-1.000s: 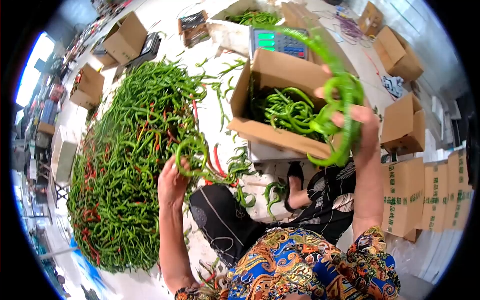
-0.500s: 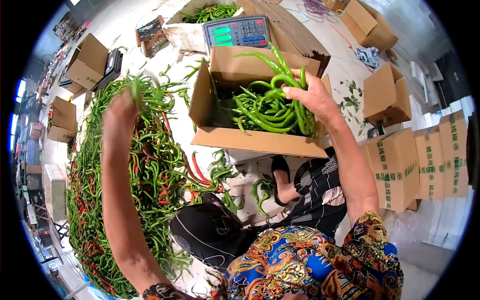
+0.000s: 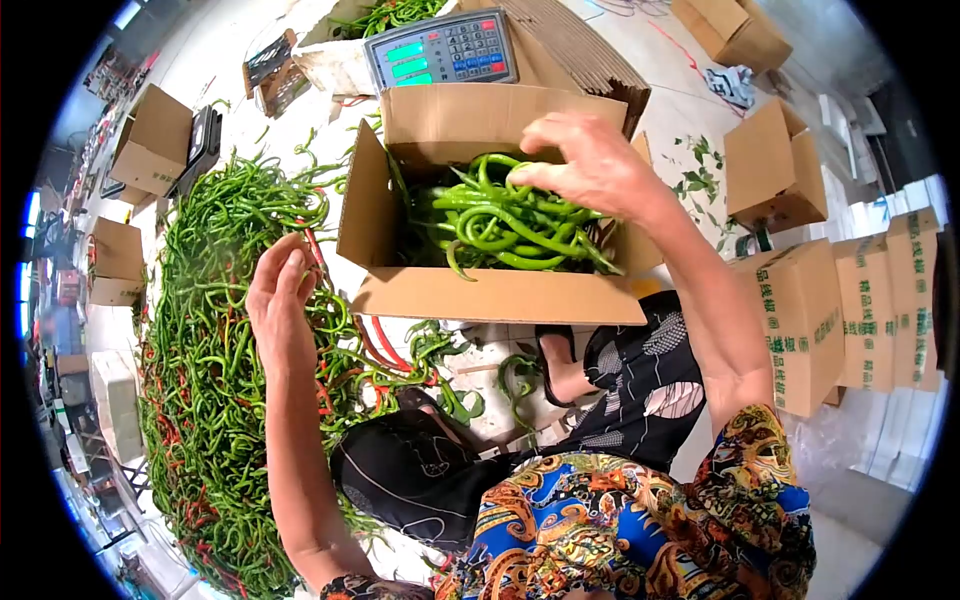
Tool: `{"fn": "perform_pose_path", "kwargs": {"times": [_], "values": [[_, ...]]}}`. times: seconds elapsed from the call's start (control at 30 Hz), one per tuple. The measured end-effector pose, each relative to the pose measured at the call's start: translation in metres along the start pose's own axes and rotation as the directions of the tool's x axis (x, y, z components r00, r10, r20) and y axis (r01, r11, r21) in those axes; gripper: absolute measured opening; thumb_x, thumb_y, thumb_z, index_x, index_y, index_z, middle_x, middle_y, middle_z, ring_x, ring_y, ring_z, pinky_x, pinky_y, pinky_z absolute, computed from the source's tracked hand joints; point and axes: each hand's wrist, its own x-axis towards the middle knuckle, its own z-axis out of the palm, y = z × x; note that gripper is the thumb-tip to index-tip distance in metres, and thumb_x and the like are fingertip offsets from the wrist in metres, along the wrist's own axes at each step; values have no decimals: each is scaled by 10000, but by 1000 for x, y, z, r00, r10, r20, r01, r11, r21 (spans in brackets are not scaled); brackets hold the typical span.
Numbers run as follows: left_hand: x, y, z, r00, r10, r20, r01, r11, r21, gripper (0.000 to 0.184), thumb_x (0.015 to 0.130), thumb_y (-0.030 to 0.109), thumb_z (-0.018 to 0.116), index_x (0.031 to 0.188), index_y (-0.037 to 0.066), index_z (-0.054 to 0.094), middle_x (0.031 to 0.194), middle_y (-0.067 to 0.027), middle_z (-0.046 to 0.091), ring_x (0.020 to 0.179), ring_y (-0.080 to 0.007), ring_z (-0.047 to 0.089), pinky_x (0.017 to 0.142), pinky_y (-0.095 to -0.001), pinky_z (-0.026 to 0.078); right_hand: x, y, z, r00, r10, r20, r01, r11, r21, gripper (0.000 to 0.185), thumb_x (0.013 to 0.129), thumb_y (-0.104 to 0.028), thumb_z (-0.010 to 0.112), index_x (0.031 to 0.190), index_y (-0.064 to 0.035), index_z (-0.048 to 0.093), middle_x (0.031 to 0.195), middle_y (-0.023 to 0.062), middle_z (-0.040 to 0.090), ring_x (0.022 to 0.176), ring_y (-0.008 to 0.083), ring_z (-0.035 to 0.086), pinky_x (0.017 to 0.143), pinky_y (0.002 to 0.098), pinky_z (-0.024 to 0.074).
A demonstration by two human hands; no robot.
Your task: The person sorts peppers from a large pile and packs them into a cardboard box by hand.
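Observation:
Above the open cardboard box (image 3: 500, 297) is my right hand (image 3: 590, 165), its thumb and fingers apart with nothing between them. Long green chili peppers (image 3: 510, 220) lie curled together inside the box, just under that hand. My left hand (image 3: 283, 305) hovers over the right side of a big heap of chili peppers (image 3: 220, 400), mostly green with some red ones. Its fingers are loosely bent and apart, and no pepper shows in them.
A digital scale display (image 3: 440, 50) stands behind the box. Flattened cardboard (image 3: 575, 50) lies beside it. Printed cartons (image 3: 800, 330) stand at the right, and an open carton (image 3: 775, 165) sits behind them. Red peppers (image 3: 385, 345) and leaves lie on the floor near my feet.
My right hand has let go of the green chili peppers, which now lie in the box. My left hand has moved down and right over the heap, and the green it carried is gone.

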Motion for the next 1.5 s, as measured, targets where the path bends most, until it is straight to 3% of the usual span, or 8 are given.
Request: {"fn": "perform_pose_path", "kwargs": {"times": [0.27,0.4,0.57,0.97,1.17,1.27,1.33,1.5], "values": [[-10,-7,16,985,-12,174,-35,964,263,576,887,359,624,1329,17,486,1254,-148,559,1145,-200,527,952,-342,414,-47,103,7,912,55,-407,-261,842,-472,605,750,-273,747,1282,-86,527,1135,203,624,1075,347,583,904,414,468],[8,-42,29,964,-124,237,19,916,401,396,901,315,621,1149,7,603,977,-70,649,837,-125,557,741,-274,438,-50,101,0,817,567,-102,-575,813,-86,583,777,-115,619,1341,-139,475,914,237,667,805,399,648,794,447,510],[3,-56,7,921,106,375,-365,569,736,303,892,210,589,1107,0,634,825,-130,703,661,-168,630,637,-316,505,-107,76,-9,990,106,93,-101,993,-53,416,740,-25,487,1127,-95,621,799,203,662,688,371,643,708,431,518],[-8,-40,12,924,19,382,-223,838,499,194,874,170,550,876,5,653,658,-173,633,543,-254,640,522,-326,496,-87,128,-3,975,222,24,-221,974,-54,240,838,-150,437,865,-73,663,730,142,656,680,325,643,673,425,500],[33,-59,12,857,297,421,-514,558,652,187,846,146,571,840,-36,614,647,-201,601,542,-363,585,545,-394,469,-63,87,-1,977,161,142,-136,975,-174,198,823,-122,450,837,-52,635,692,148,638,619,325,625,596,403,489],[-1,-49,-4,929,0,370,-194,852,486,220,872,137,562,990,-27,649,641,-112,633,563,-269,619,592,-362,512,-70,96,-14,918,369,144,-371,929,-13,207,842,-135,454,861,-41,637,635,137,595,576,271,587,586,352,472],[46,-90,-18,850,374,372,-527,588,613,207,881,156,564,872,-41,627,595,-134,601,505,-248,593,521,-357,474,-47,83,6,959,266,94,-255,960,-115,202,841,-129,456,875,-49,638,664,157,602,613,275,599,596,355,472],[23,-66,-10,821,279,498,-558,579,595,165,876,176,597,898,14,618,649,-193,584,535,-339,565,500,-372,440,-70,79,-13,894,427,134,-438,896,66,256,863,-107,438,1021,-94,639,720,189,626,658,322,619,645,412,487]]}}
